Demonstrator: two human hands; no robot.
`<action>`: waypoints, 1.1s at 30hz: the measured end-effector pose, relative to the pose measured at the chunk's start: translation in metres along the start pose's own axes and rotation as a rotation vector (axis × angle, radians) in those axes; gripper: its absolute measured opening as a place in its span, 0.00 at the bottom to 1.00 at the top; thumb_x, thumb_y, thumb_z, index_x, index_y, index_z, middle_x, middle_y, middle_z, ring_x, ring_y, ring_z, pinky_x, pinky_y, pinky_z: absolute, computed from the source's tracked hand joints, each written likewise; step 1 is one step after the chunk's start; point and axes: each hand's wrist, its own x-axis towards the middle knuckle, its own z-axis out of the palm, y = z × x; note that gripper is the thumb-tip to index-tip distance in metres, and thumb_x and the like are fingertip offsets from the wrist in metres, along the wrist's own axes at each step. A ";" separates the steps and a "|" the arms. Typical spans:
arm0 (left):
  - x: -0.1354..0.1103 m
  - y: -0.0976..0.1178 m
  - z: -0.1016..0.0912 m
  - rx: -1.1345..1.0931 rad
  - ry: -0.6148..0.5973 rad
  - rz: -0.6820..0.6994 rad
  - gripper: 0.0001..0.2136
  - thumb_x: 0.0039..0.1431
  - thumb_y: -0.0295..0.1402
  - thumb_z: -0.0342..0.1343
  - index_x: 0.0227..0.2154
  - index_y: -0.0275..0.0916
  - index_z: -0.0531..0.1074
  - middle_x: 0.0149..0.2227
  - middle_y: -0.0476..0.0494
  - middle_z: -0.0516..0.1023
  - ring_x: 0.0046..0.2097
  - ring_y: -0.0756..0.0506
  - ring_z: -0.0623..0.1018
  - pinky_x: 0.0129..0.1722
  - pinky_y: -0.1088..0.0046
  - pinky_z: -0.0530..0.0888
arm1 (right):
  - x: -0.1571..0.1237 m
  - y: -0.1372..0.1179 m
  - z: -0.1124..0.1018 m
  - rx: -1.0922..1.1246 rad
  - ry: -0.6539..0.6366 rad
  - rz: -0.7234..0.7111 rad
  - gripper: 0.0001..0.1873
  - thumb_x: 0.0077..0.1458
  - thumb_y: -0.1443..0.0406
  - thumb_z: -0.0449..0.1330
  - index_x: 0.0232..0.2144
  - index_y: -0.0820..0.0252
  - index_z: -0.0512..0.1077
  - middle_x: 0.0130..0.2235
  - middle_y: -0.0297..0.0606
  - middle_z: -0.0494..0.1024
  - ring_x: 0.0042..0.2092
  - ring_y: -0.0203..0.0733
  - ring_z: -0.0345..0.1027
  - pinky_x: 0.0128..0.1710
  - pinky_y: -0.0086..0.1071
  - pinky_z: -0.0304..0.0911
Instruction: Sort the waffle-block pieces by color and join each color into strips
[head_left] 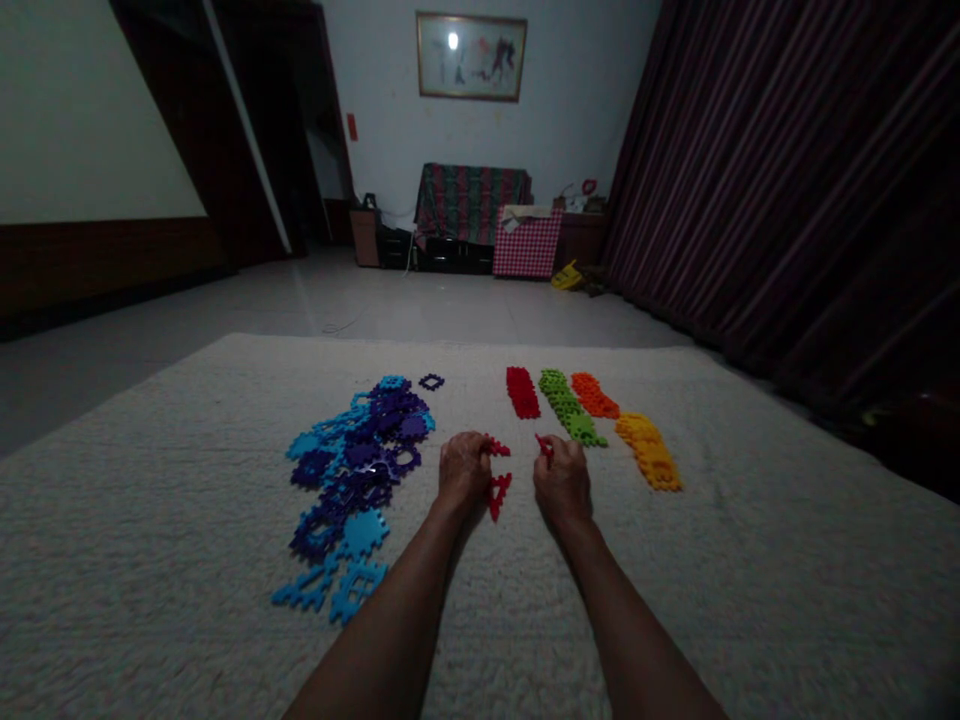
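My left hand (pixel 465 468) rests low over the mat with its fingers closed at the edge of a red toothed piece (pixel 497 447). Just below, beside that hand, lies a red triangular piece (pixel 500 492) with an open middle. My right hand (pixel 561 478) pinches a small red interlocking piece (pixel 543 445), partly hidden by the fingers. Beyond the hands a row of red pieces (pixel 523 392) lies overlapped. To its right are rows of green pieces (pixel 566 400), orange pieces (pixel 595 395) and yellow pieces (pixel 649 452).
On the left spreads a heap of purple pieces (pixel 390 410) and light blue pieces (pixel 364 533). One dark open-centred piece (pixel 431 382) lies apart. All sit on a pale mat (pixel 750 570). A cloth-covered cabinet (pixel 472 205) stands by the far wall; dark curtains (pixel 720 150) hang right.
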 end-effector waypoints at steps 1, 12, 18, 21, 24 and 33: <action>0.000 0.000 0.000 0.001 0.005 -0.001 0.14 0.56 0.22 0.51 0.38 0.42 0.80 0.42 0.45 0.81 0.48 0.43 0.76 0.53 0.64 0.68 | -0.002 -0.004 0.000 -0.026 -0.040 -0.014 0.17 0.54 0.69 0.52 0.45 0.61 0.74 0.39 0.46 0.71 0.41 0.48 0.66 0.43 0.39 0.62; 0.000 0.000 -0.001 0.005 -0.028 -0.008 0.14 0.57 0.23 0.51 0.39 0.43 0.79 0.43 0.44 0.81 0.50 0.43 0.76 0.55 0.63 0.67 | -0.003 -0.009 0.002 0.212 -0.135 -0.164 0.19 0.47 0.69 0.55 0.43 0.58 0.73 0.42 0.43 0.75 0.44 0.47 0.69 0.47 0.39 0.65; -0.001 -0.001 0.002 0.004 -0.014 -0.015 0.14 0.57 0.23 0.51 0.39 0.43 0.79 0.44 0.44 0.81 0.51 0.42 0.75 0.55 0.62 0.66 | -0.004 -0.001 0.008 0.171 -0.235 -0.301 0.28 0.45 0.74 0.53 0.50 0.56 0.70 0.55 0.43 0.74 0.57 0.47 0.65 0.57 0.44 0.57; -0.001 -0.002 0.002 0.000 -0.012 -0.004 0.14 0.57 0.23 0.51 0.39 0.42 0.79 0.43 0.44 0.81 0.50 0.42 0.75 0.55 0.62 0.66 | -0.005 -0.004 0.005 0.154 -0.276 -0.292 0.21 0.49 0.73 0.53 0.46 0.55 0.72 0.50 0.40 0.77 0.53 0.46 0.67 0.56 0.43 0.56; -0.001 -0.001 0.001 -0.005 -0.004 0.000 0.14 0.56 0.23 0.51 0.39 0.42 0.79 0.44 0.44 0.81 0.50 0.42 0.75 0.55 0.62 0.66 | -0.004 -0.006 0.003 0.172 -0.266 -0.265 0.16 0.51 0.70 0.54 0.43 0.56 0.73 0.47 0.41 0.78 0.50 0.46 0.68 0.54 0.42 0.58; 0.001 0.002 -0.001 -0.003 -0.022 -0.028 0.13 0.57 0.24 0.51 0.38 0.42 0.79 0.43 0.44 0.81 0.49 0.43 0.76 0.54 0.64 0.67 | -0.005 -0.006 0.003 0.185 -0.225 -0.245 0.14 0.51 0.68 0.56 0.41 0.57 0.73 0.41 0.41 0.76 0.44 0.46 0.69 0.50 0.40 0.62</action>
